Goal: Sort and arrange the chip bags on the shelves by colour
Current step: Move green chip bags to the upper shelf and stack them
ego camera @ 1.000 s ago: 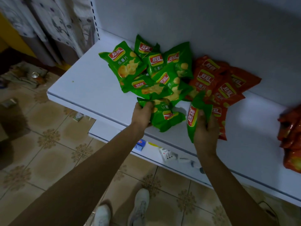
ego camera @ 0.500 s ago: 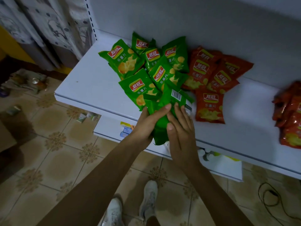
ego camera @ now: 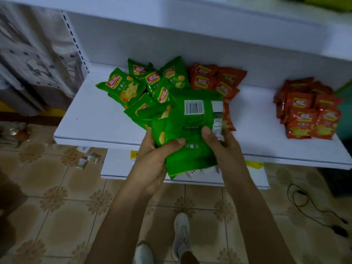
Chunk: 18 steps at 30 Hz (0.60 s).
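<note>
Grip: left hand (ego camera: 152, 162) wraps the bundle of glossy green foil chip bags (ego camera: 192, 126) from below, right hand (ego camera: 224, 147) pinches its barcode side. Bundle hangs over the white shelf (ego camera: 91, 115) edge. Risk: slick bags fan, one slips to the tiled floor (ego camera: 57, 197) under the hands.

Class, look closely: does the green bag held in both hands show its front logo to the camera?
No: the held green bag shows its barcode, so its back faces the camera.
</note>
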{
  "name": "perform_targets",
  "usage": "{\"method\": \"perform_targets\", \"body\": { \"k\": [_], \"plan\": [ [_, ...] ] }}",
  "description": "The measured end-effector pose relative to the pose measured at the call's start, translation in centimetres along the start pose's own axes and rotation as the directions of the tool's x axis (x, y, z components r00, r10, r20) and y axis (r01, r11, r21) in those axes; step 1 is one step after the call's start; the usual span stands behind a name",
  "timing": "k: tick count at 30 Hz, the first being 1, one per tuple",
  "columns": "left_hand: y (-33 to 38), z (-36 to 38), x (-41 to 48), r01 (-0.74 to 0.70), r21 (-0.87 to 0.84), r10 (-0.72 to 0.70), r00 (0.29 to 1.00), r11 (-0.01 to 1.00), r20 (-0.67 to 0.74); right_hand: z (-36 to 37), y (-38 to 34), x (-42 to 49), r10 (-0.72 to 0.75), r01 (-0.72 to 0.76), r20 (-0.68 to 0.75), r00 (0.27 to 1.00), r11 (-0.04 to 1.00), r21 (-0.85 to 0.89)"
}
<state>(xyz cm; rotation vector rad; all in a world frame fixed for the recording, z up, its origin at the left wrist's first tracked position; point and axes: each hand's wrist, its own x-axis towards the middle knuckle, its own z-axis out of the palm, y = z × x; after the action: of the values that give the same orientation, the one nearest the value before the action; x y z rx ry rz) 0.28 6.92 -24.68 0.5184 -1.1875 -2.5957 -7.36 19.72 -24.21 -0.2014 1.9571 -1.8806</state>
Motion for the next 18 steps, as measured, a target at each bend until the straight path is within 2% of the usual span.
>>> {"method": "perform_targets", "body": {
  "k": [2, 3, 7, 11, 15, 18],
  "plan": [
    [0.8, 0.6, -1.9, 0.02, 0.018, -0.021, 1.0, 1.0, 0.016, -0.8, -0.8, -2.4, 0.078, -0.078, 0.12, 0.99, 0.997, -0.005],
    [1.1, 1.1, -2.7, 0.033, 0.026, -0.034, 0.999, 0.999, 0.023, -1.1, -1.2, -3.6, 0.079, -0.08, 0.11, 0.991, 0.997, 0.008],
    [2.0, 4.7, -5.0, 0.052, 0.111, -0.062, 0.994, 0.992, 0.087, -1.9, -4.2, -6.8, -0.01, 0.021, -0.086, 0.996, 0.991, 0.128],
    [4.0, 9.6, -6.1, 0.032, 0.213, -0.089, 0.961, 0.977, 0.262, -5.1, -8.7, -9.6, -0.147, 0.169, -0.165, 0.975, 0.977, 0.129],
    [4.5, 15.6, -7.6, -0.06, 0.25, -0.039, 0.927, 0.966, 0.373, -9.2, -12.3, -12.2, -0.28, 0.314, -0.258, 0.925, 0.943, 0.105],
    [3.5, 21.5, -8.9, -0.087, 0.237, -0.026, 0.9, 0.968, 0.436, -13.5, -14.3, -14.5, -0.355, 0.408, -0.371, 0.858, 0.91, 0.072]
  ]
}}
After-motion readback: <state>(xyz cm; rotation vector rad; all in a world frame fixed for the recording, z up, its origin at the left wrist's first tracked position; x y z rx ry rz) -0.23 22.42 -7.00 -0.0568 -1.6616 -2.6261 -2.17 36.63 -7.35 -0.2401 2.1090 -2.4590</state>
